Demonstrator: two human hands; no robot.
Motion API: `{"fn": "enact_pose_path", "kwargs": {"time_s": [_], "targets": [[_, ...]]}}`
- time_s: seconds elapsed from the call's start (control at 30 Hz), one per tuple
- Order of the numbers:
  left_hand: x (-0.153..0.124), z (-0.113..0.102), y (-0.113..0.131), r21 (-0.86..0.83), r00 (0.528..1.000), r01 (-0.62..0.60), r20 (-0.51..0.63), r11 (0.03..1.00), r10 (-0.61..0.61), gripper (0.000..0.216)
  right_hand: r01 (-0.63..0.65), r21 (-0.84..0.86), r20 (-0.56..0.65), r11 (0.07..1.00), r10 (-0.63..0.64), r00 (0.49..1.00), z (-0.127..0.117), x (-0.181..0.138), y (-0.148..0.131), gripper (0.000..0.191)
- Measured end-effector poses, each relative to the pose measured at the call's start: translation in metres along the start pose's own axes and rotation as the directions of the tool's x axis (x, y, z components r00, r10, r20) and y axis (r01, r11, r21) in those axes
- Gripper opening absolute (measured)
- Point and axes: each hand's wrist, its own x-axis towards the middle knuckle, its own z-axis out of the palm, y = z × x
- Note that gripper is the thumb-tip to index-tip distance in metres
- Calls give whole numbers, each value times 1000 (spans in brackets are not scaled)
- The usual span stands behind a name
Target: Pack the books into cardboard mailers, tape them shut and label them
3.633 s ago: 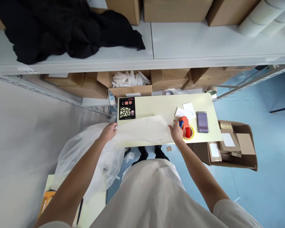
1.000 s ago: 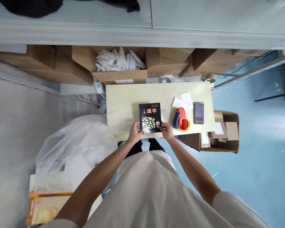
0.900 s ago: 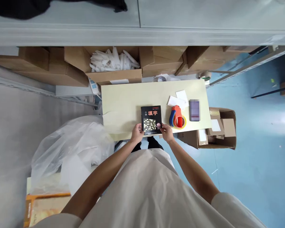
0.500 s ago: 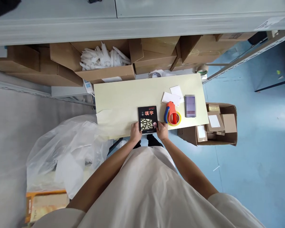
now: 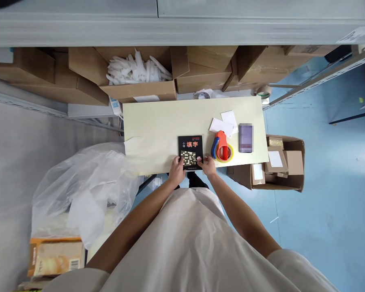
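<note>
A black book (image 5: 190, 151) with red characters and a grid picture lies near the front edge of a pale yellow table (image 5: 170, 121), on top of a thin white sheet (image 5: 149, 150). My left hand (image 5: 176, 172) grips the book's near left corner. My right hand (image 5: 208, 167) grips its near right corner. Fingers of both hands curl onto the cover.
A red tape dispenser (image 5: 221, 148), white cards (image 5: 225, 123) and a phone (image 5: 245, 138) lie right of the book. An open carton of parcels (image 5: 281, 162) stands at the right. A plastic bag (image 5: 79, 190) sits at the left. Cardboard boxes (image 5: 140, 77) fill the shelf behind.
Earlier both hands spread the white sheet while the book lay at the table's far left. The book now sits on the sheet at the front edge, held by both hands.
</note>
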Motion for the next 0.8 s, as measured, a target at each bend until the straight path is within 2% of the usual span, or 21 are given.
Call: {"fn": "enact_pose_path", "kwargs": {"time_s": [0.13,0.27,0.37,0.43,0.53,0.67,0.73,0.8], "targets": [[0,0,-3,-30,1000,-14,-17,999,13,61,5,-74,-75,997,-11,997,-2,-1,-5,51],[-1,2,-7,-68,1000,-12,-30,998,10,59,43,122,-47,992,-37,998,0,-6,-13,41],[-1,6,-8,-105,999,3,-42,994,-8,58,24,264,-19,964,-19,1000,-2,-8,-21,43],[3,10,-4,-143,999,10,-47,990,-17,57,37,300,-19,953,-32,999,-8,-7,-25,43],[19,16,11,-212,999,-14,-47,977,5,58,85,252,-74,964,-69,995,-26,-4,-31,38],[44,13,45,-356,996,-89,-55,930,74,63,123,109,-171,986,-103,980,-52,-3,-44,37],[50,4,59,-492,994,-110,-46,864,101,58,155,80,-164,985,-141,976,-55,-8,-56,36],[49,-9,66,-623,995,-96,-39,776,92,50,217,133,-84,967,-207,975,-51,-14,-68,38]]}}
